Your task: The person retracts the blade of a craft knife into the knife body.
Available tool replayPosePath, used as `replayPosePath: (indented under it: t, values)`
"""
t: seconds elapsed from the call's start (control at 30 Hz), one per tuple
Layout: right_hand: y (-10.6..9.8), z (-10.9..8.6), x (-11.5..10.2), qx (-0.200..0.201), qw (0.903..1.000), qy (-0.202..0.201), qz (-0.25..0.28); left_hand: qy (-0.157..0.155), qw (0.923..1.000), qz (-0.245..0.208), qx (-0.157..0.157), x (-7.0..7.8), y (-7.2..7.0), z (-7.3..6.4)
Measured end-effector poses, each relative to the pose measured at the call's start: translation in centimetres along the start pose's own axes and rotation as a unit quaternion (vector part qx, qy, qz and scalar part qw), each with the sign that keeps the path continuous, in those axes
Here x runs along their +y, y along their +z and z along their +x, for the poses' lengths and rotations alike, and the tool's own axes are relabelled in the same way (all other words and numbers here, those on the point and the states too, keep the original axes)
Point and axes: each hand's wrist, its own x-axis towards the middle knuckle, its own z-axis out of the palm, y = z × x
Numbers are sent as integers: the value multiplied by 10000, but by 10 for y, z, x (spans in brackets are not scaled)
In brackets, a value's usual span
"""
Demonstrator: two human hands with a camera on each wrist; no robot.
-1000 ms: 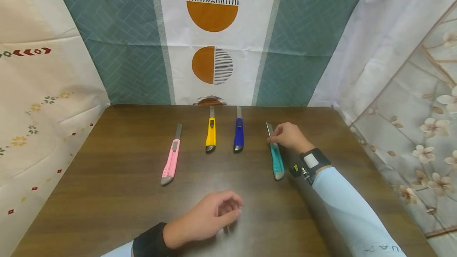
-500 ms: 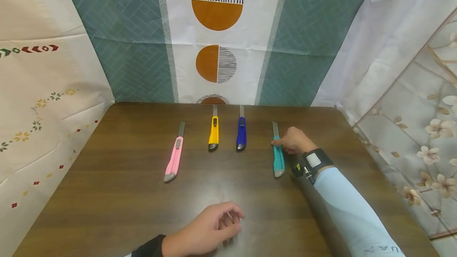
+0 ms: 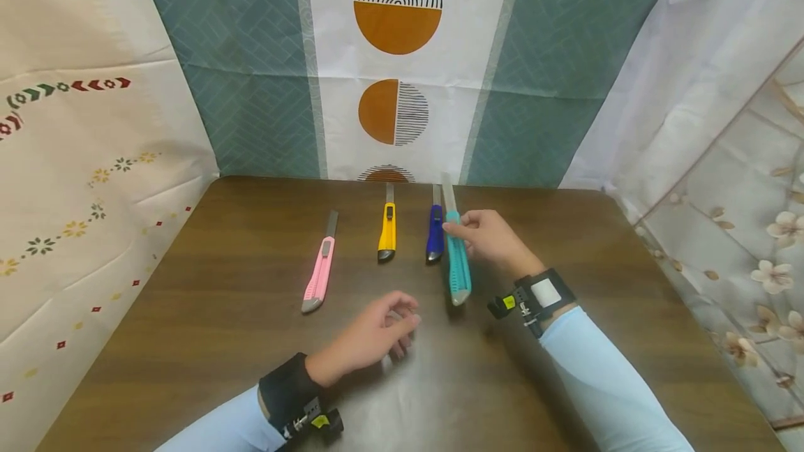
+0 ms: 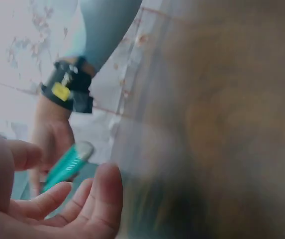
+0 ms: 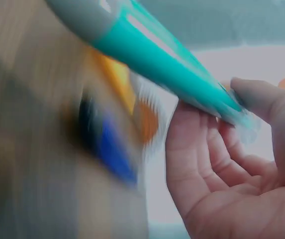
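Observation:
A teal utility knife (image 3: 459, 264) with its blade out is held above the table by my right hand (image 3: 493, 239), pinched between thumb and fingers. In the right wrist view the knife (image 5: 157, 57) crosses the palm side, grey end toward the camera. Just left of it lies a blue utility knife (image 3: 435, 232), blade pointing away. My left hand (image 3: 377, 333) hovers nearer the front with loosely bent fingers and nothing in it. Both wrist views are blurred in places.
On the brown table (image 3: 251, 257) lie a yellow utility knife (image 3: 387, 232) and, further left, a pink utility knife (image 3: 319, 274), blades extended. A patterned cloth (image 3: 251, 89) hangs behind the table's back edge. Light fabric hangs at both sides.
My right hand has taken hold of the teal knife, lifted it off the table and moved it left beside the blue one. My left hand has moved forward.

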Motion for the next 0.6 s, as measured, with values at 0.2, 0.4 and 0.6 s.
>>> replayPosePath:
  t: [0.2, 0.4, 0.6]
  values:
    - [44, -12, -38, 38, 9928, -737, 945, 399, 9976, -514, 223, -4, -12, 18]
    - [58, -22, -53, 569, 9831, -1242, 1215, 1005, 9909, -858, 255, 0, -19, 24]
    - [57, -40, -65, 776, 9784, -1428, 1277, 1373, 9855, -960, 275, 6, -17, 18]
